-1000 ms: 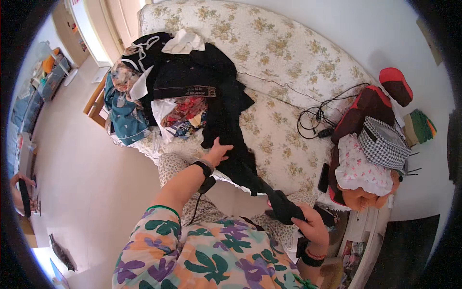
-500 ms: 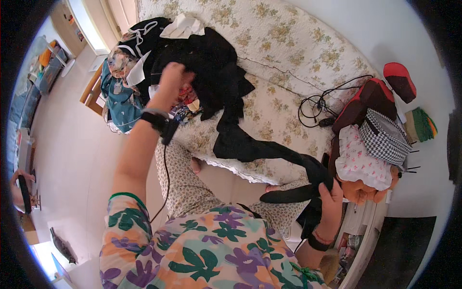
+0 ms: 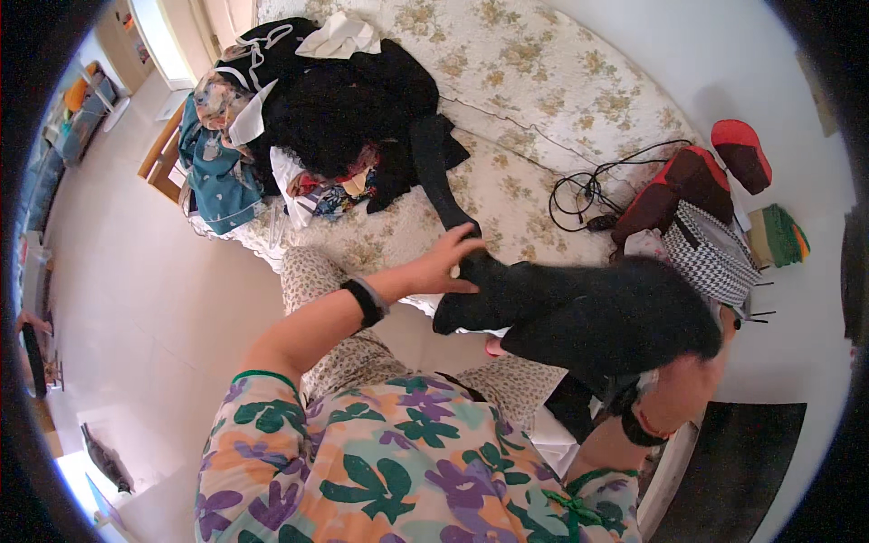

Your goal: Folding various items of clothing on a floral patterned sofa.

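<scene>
A cream quilted sofa cover (image 3: 516, 176) with tan flowers carries a loosely coiled black cable (image 3: 584, 195) near dark-red padded cushions (image 3: 692, 176) and a black-and-white houndstooth fabric bag (image 3: 711, 258). A green bristly object (image 3: 777, 237) shows beside the white wall (image 3: 688, 68); a light-brown wooden frame (image 3: 160, 172) borders the pale floor (image 3: 163, 299) at left.

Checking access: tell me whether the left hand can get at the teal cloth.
Probably yes: the left hand is at the black garment, but the teal cloth lies largely exposed and the way looks free.
</scene>
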Motion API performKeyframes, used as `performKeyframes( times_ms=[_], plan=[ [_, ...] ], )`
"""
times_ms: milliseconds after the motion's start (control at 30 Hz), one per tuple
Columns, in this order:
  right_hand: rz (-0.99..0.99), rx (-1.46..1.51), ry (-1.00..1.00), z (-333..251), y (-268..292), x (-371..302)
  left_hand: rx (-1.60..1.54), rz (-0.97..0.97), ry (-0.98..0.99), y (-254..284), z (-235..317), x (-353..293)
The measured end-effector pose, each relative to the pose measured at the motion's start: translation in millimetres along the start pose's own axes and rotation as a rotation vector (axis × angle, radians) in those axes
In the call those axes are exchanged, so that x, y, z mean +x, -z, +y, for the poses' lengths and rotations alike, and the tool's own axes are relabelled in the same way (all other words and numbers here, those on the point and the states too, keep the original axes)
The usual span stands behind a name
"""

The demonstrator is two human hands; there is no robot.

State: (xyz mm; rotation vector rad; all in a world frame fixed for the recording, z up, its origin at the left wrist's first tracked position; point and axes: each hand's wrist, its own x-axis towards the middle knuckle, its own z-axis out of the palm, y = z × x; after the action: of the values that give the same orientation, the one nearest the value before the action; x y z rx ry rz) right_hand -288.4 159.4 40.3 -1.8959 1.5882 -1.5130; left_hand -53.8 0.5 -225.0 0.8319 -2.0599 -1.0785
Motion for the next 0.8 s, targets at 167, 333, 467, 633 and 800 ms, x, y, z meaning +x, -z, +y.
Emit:
performKeyframes(
  times_ms=[167, 333, 467, 633, 800],
  plan=[
    [-0.107, 0.330, -0.181, 43, -32, 76, -0.714, -0.271, 0.390, -4, 44, 29],
    [-0.287, 0.310, -0.387, 138, -70, 15, -1.352, -0.058, 0.526, 34, 98, 38],
    [-0.457, 0.247, -0.569, 160, -88, -40, -1.657, -0.009, 0.579, 60, 99, 37],
    [-0.518, 0.217, -0.670, 130, -108, -59, -1.796, -0.017, 0.463, 72, 127, 43],
    [-0.257, 0.185, -0.306, 107, -127, -51, -1.893, -0.163, 0.419, 76, 169, 52]
  ],
)
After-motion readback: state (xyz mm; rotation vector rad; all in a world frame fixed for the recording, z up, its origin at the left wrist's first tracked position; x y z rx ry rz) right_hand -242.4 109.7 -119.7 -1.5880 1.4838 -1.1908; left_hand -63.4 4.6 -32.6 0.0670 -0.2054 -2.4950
